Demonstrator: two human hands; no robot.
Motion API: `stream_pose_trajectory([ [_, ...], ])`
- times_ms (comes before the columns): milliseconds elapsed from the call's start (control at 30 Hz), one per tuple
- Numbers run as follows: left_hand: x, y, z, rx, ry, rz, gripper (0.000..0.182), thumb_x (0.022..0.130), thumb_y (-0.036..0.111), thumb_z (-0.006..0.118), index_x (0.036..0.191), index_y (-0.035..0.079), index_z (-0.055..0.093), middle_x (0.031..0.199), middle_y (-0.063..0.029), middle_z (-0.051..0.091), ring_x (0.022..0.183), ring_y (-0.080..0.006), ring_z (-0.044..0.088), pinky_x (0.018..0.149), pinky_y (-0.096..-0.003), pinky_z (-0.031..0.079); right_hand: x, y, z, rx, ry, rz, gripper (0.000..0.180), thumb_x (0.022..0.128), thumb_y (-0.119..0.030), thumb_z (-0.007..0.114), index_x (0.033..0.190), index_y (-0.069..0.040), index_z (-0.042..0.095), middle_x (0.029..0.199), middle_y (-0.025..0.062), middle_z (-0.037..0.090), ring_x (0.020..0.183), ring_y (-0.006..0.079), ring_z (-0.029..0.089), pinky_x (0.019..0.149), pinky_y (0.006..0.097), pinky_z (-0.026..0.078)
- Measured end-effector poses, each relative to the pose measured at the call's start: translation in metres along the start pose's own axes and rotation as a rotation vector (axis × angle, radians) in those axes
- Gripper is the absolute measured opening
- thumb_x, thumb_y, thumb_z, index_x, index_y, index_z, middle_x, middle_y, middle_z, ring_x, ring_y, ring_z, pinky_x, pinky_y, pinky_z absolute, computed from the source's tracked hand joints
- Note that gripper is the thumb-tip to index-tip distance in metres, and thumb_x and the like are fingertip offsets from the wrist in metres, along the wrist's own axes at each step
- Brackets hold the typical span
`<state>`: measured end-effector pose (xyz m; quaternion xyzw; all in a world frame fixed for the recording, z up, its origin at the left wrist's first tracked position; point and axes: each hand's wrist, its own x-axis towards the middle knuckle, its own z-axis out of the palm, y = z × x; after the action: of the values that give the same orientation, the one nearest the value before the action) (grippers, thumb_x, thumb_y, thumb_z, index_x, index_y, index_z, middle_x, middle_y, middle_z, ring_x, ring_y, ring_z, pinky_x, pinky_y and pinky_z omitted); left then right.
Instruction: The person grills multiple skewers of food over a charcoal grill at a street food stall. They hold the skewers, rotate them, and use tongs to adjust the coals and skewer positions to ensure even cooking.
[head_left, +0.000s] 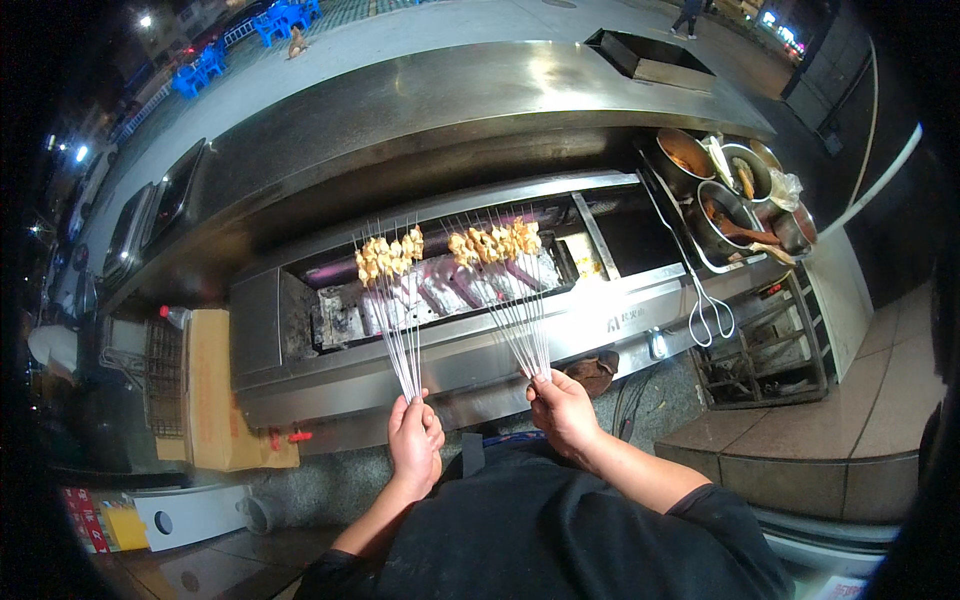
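Note:
My left hand (416, 442) grips the near ends of a bundle of thin metal skewers (399, 345). Chunks of browned meat (388, 256) are threaded near their far ends, over the open trough of a stainless-steel grill (259, 322). A second fan of metal skewers (525, 322) is pinched in my right hand (559, 409), and its meat pieces (495, 241) also lie over the trough. Below the meat, pale ashy blocks (442, 289) with a pinkish glow line the grill bed. A gap separates the two bundles.
Right of the grill, several metal pots (720, 217) with brushes and sauce stand on a tray. Long metal tongs (709, 315) lean over the grill's right end. A cardboard box (210, 390) stands at the left. A steel counter (465, 90) runs along the back.

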<state>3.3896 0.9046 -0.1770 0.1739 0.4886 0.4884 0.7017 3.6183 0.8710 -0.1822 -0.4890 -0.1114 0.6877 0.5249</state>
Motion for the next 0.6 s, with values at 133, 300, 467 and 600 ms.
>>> stream_pose_trajectory([
  [133, 0.001, 0.0, 0.0, -0.011, 0.005, 0.0, 0.015, 0.104, 0.015, 0.047, 0.114, 0.006, 0.053, 0.069, 0.0023, 0.046, 0.047, -0.0055, 0.035, 0.04, -0.0221, 0.027, 0.0, 0.002, 0.005, 0.012, -0.021, -0.006, 0.016, 0.105, -0.022, 0.05, 0.109, -0.01, 0.06, 0.077, -0.0025, 0.058, 0.048, 0.0062, 0.036, 0.043, 0.0226, 0.028],
  [300, 0.001, -0.002, -0.002, -0.007, -0.008, 0.01, 0.015, 0.104, 0.015, 0.046, 0.114, 0.006, 0.053, 0.069, 0.0027, 0.045, 0.047, -0.0052, 0.035, 0.04, -0.0222, 0.027, 0.0, 0.009, -0.007, -0.034, -0.014, -0.006, 0.017, 0.105, -0.021, 0.05, 0.111, -0.009, 0.061, 0.075, -0.0024, 0.056, 0.049, 0.0067, 0.036, 0.044, 0.0228, 0.029],
  [467, 0.0, -0.002, -0.005, 0.02, -0.015, 0.013, 0.015, 0.104, 0.015, 0.046, 0.114, 0.006, 0.052, 0.069, 0.0033, 0.045, 0.047, -0.0045, 0.034, 0.04, -0.0222, 0.026, -0.001, 0.013, -0.01, -0.067, 0.022, -0.044, 0.029, 0.105, -0.028, 0.051, 0.082, -0.01, 0.055, 0.057, -0.0043, 0.042, 0.044, 0.0071, 0.033, 0.042, 0.0249, 0.024],
  [600, 0.001, -0.003, -0.007, 0.022, -0.033, 0.021, 0.015, 0.104, 0.015, 0.046, 0.114, 0.006, 0.052, 0.069, 0.0034, 0.044, 0.047, -0.0043, 0.034, 0.041, -0.0223, 0.026, 0.012, 0.013, -0.006, -0.069, 0.043, -0.098, 0.029, 0.105, -0.028, 0.051, 0.082, -0.01, 0.055, 0.058, -0.0032, 0.044, 0.044, 0.0077, 0.033, 0.041, 0.025, 0.025],
])
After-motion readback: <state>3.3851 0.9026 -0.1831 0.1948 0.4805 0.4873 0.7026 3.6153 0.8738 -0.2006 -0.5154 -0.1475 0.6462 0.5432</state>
